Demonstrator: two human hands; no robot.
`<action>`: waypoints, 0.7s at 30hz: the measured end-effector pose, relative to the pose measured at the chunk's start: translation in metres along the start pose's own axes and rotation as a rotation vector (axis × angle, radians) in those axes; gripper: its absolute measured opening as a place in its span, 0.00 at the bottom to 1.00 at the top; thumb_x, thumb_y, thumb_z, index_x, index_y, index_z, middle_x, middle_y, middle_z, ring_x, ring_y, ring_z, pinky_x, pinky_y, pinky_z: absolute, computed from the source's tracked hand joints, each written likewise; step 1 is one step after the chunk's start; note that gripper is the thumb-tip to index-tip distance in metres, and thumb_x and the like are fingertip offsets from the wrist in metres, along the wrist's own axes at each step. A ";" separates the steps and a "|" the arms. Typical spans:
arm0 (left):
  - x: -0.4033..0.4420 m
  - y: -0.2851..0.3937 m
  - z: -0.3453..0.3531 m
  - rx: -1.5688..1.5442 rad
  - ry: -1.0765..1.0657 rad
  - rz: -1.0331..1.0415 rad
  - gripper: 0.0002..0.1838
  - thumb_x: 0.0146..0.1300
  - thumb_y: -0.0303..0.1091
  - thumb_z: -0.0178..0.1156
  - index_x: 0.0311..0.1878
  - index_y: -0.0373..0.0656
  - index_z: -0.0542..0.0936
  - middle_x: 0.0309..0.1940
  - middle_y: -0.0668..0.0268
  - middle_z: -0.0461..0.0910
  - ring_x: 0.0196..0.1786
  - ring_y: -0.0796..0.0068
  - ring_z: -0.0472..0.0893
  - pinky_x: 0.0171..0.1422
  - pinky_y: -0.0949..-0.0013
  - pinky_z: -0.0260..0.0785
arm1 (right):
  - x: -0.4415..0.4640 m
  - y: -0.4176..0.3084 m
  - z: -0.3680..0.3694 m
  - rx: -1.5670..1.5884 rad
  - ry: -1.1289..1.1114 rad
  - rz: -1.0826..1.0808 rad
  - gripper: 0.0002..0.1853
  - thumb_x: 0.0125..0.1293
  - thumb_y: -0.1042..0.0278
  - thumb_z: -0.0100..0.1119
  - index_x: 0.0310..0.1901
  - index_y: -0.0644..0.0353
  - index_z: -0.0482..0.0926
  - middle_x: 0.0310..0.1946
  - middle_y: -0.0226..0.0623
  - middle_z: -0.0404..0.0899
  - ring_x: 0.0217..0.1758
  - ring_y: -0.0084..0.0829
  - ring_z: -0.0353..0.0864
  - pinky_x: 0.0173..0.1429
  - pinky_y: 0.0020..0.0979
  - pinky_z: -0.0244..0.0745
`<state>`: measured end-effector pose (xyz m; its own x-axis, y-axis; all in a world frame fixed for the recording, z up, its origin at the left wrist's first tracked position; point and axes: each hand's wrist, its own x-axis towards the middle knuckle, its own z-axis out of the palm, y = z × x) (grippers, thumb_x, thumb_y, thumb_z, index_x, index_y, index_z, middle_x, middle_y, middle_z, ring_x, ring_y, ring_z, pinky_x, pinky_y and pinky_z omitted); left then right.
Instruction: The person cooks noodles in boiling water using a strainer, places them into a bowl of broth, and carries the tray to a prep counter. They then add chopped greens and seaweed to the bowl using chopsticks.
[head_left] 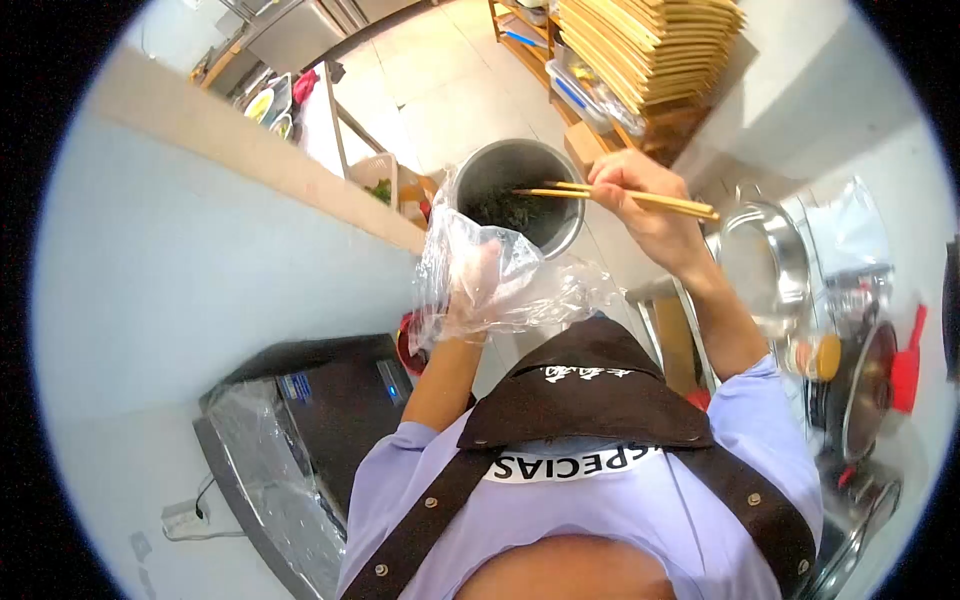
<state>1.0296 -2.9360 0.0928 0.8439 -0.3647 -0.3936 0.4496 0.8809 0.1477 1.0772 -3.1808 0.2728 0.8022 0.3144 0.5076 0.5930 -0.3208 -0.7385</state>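
Note:
My right hand (645,200) is closed around a pair of wooden chopsticks (680,205). Their tips reach over the mouth of a deep metal pot (575,225), which has dark, leafy-looking contents (505,210) inside. A clear plastic bag (510,265) drapes over my left hand (478,275) at the pot's near left side. The bag's film wraps around the fingers and wrist, and its loose end trails to the right. Glare on the plastic blurs the exact grip of the fingers.
To the left runs a pale wall (230,230), with a black machine (340,400) below it. A shelf at the upper right bears a stack of yellowish slatted items (645,50). Metal bowls (765,260) and a lidded pan (868,385) stand on the right. A basket with greens (375,180) is beyond the wall.

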 end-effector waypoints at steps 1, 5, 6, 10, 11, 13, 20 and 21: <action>0.023 0.019 -0.002 0.458 0.119 0.307 0.13 0.63 0.43 0.55 0.40 0.43 0.75 0.33 0.62 0.78 0.35 0.66 0.80 0.37 0.61 0.77 | 0.016 0.024 0.002 0.027 -0.028 -0.079 0.12 0.63 0.63 0.57 0.31 0.65 0.78 0.29 0.34 0.78 0.33 0.27 0.75 0.38 0.27 0.69; 0.091 0.075 0.009 0.378 -0.090 0.341 0.14 0.62 0.42 0.56 0.45 0.44 0.75 0.42 0.66 0.74 0.46 0.69 0.76 0.54 0.54 0.72 | 0.105 0.104 -0.001 0.253 -0.106 -0.063 0.09 0.63 0.68 0.56 0.39 0.64 0.81 0.34 0.37 0.81 0.36 0.26 0.77 0.43 0.25 0.72; 0.103 0.089 0.024 0.360 -0.031 0.371 0.14 0.62 0.42 0.56 0.46 0.44 0.75 0.43 0.66 0.74 0.46 0.69 0.76 0.54 0.52 0.71 | 0.127 0.117 0.002 0.344 -0.107 0.013 0.09 0.63 0.69 0.57 0.39 0.65 0.81 0.34 0.36 0.81 0.36 0.25 0.77 0.42 0.24 0.72; 0.131 0.094 0.103 0.215 0.089 0.543 0.13 0.60 0.40 0.59 0.45 0.46 0.74 0.41 0.67 0.73 0.45 0.68 0.75 0.53 0.48 0.71 | 0.202 0.159 0.004 0.495 -0.179 0.063 0.08 0.63 0.70 0.57 0.39 0.64 0.81 0.34 0.36 0.80 0.35 0.23 0.76 0.39 0.22 0.72; 0.143 0.102 0.123 0.210 0.199 0.555 0.12 0.59 0.39 0.60 0.44 0.46 0.75 0.40 0.67 0.73 0.45 0.68 0.75 0.52 0.49 0.72 | 0.225 0.171 0.015 0.447 -0.216 0.016 0.08 0.63 0.70 0.57 0.39 0.64 0.81 0.35 0.36 0.80 0.35 0.23 0.76 0.38 0.22 0.72; 0.169 0.129 0.123 0.276 0.310 0.589 0.11 0.58 0.37 0.60 0.43 0.47 0.74 0.39 0.68 0.72 0.43 0.70 0.75 0.49 0.53 0.74 | 0.264 0.196 0.046 0.418 -0.232 -0.078 0.09 0.63 0.68 0.57 0.39 0.64 0.81 0.32 0.38 0.80 0.32 0.24 0.76 0.36 0.24 0.72; 0.243 0.225 0.122 0.572 0.377 0.807 0.11 0.57 0.33 0.60 0.41 0.45 0.71 0.33 0.70 0.71 0.35 0.74 0.75 0.38 0.67 0.75 | 0.365 0.280 0.104 0.910 -0.099 0.348 0.17 0.66 0.59 0.54 0.35 0.68 0.79 0.29 0.41 0.80 0.30 0.29 0.80 0.36 0.26 0.78; 0.253 0.237 0.122 0.653 0.377 0.816 0.11 0.57 0.33 0.61 0.41 0.45 0.71 0.34 0.70 0.71 0.36 0.74 0.75 0.39 0.66 0.75 | 0.381 0.290 0.107 0.913 -0.080 0.344 0.19 0.67 0.57 0.51 0.33 0.69 0.78 0.30 0.42 0.80 0.31 0.31 0.82 0.37 0.27 0.81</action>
<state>1.3855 -2.8562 0.1392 0.8634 0.4653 -0.1948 -0.0388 0.4464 0.8940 1.5474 -3.0582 0.2047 0.8944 0.4032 0.1934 0.0190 0.3978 -0.9173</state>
